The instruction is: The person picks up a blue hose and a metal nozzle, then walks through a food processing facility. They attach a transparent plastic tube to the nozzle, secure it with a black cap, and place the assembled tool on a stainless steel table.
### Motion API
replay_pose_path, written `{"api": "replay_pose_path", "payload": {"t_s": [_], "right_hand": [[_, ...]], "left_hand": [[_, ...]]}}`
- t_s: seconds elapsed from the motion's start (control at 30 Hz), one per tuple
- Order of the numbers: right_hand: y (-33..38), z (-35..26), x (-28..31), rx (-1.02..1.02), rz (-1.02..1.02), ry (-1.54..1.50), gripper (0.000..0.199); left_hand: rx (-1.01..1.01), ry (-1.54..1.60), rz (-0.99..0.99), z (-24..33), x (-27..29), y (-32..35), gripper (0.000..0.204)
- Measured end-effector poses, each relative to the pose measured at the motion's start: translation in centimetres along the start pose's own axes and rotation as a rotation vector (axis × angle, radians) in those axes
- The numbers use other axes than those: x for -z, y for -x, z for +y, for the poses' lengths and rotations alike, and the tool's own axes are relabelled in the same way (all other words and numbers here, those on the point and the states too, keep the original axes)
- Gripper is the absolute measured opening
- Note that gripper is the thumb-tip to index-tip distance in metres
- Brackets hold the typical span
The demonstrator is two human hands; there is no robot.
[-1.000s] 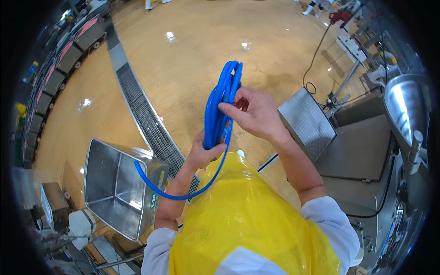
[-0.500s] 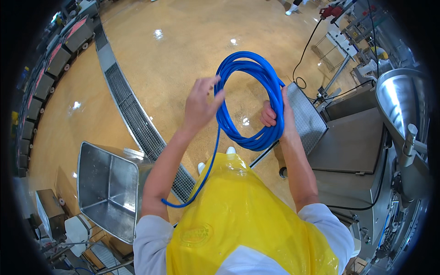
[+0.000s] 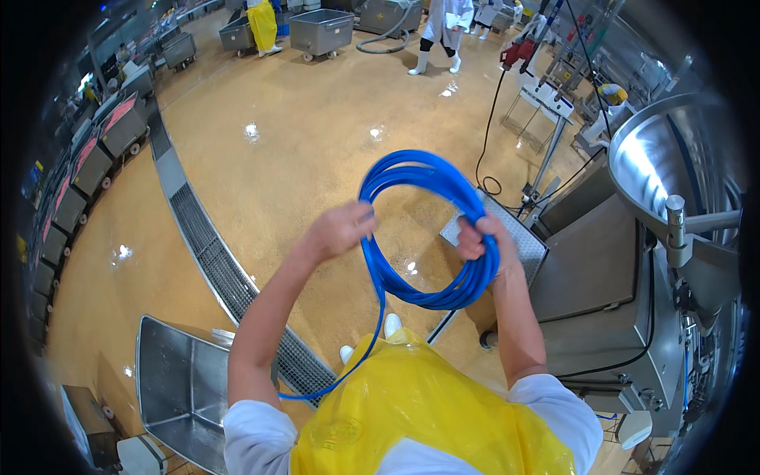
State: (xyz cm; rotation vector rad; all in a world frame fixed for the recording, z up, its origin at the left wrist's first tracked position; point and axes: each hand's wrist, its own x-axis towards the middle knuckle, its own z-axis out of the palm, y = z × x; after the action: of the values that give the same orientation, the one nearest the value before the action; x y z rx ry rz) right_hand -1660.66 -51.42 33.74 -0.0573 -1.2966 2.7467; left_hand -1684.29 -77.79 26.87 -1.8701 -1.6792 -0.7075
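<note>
A blue hose, wound into a coil of several loops, hangs upright in front of me. My right hand wraps round the right side of the loops, fingers curled over the bundle. At the coil's left side my left hand has its fingers closed on the hose, slightly smeared by motion. From the lower left of the coil a loose length droops past my yellow apron toward my left forearm.
An open steel tub stands at lower left beside a floor drain grate. At right are a steel machine with a funnel-like hopper and a metal step plate. Wheeled bins and people are at the back.
The view has tilted up, bringing people and bins into sight at the back. My left hand, open beside the coil before, has closed on its left side. The right hand keeps its hold.
</note>
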Motion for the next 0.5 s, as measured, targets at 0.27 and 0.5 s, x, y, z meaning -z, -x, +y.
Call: {"api": "replay_pose_path", "payload": {"t_s": [0.27,0.5], "right_hand": [[-1.9,3.1,-6.9,-0.175,-0.075,0.075,0.024],[0.4,-4.4,-4.3,-0.084,-0.325,-0.179,0.065]], "left_hand": [[0.122,0.128,0.017,4.7,-9.1,-3.0,0.042],[0.114,0.046,0.175,5.8,3.3,3.4,0.061]]}}
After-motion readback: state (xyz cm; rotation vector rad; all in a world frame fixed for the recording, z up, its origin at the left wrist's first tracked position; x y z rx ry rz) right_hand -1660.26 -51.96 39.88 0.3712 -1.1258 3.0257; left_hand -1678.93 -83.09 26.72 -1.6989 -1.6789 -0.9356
